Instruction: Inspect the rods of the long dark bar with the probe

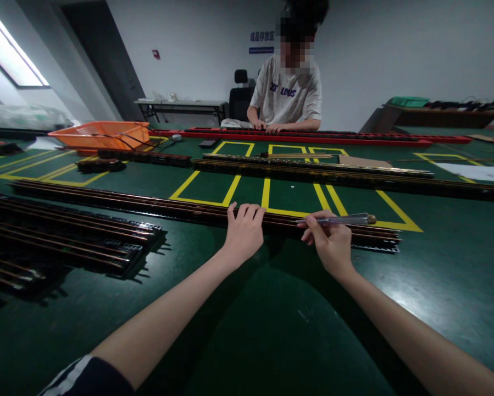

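A long black rail [181, 210] with copper-coloured strips along it lies across the green table in front of me. My left hand [244, 234] rests over its middle, fingers bent onto the rail and gripping it. In my right hand [331, 242] is a slim screwdriver [341, 220] with a clear handle and a brass-coloured end cap. Its handle points right and its thin tip points left, close above the rail. Whether the tip touches the rail I cannot tell. The right fingers are closed around the screwdriver, beside the rail's right part.
Several similar rails [65, 234] lie at the left. Farther back are another long rail bundle [354, 179], an orange basket [102, 136] and a red rail [374, 138]. A co-worker [288, 93] sits across the table, hands at the red rail. Yellow tape [266, 192] marks the tabletop.
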A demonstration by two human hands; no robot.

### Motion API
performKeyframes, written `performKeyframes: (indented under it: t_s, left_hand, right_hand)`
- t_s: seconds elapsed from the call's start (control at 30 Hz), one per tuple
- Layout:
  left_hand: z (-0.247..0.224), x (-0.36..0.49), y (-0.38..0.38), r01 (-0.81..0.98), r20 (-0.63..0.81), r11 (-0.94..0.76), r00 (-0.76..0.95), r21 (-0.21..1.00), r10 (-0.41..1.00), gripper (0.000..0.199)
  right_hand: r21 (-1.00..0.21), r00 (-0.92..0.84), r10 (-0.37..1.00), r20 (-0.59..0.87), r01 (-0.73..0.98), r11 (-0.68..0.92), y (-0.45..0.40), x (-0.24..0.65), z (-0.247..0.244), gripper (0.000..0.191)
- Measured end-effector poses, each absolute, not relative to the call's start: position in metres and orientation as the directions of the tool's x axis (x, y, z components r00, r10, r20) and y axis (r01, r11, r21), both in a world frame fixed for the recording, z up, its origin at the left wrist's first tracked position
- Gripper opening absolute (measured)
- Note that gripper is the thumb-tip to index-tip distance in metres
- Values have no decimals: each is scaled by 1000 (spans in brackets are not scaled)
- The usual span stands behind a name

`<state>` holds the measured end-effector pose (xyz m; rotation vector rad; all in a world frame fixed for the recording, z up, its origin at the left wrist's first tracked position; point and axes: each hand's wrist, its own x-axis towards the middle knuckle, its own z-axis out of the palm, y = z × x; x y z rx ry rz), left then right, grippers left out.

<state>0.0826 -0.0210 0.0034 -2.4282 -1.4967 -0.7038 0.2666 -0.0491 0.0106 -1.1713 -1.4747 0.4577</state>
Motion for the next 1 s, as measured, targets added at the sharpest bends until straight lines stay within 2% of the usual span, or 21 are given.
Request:
performKeyframes:
  t_s: [0.17, 0.57, 1.0]
  left_hand:
    - [2, 82, -20, 879, 499, -469, 371, 83, 783, 35]
    - [4, 81, -19, 878, 474, -465, 363, 115, 802, 37]
    - [4, 76, -14, 821, 423, -523, 399, 231, 813, 38]
  right_hand:
    - [-847, 112, 871, 479, 319, 425, -48, 266, 10, 19]
    - [-843, 44, 884, 466, 325, 429, -48, 266, 11, 19]
    - [-850, 45, 889, 456, 319, 420, -48, 266, 11, 20]
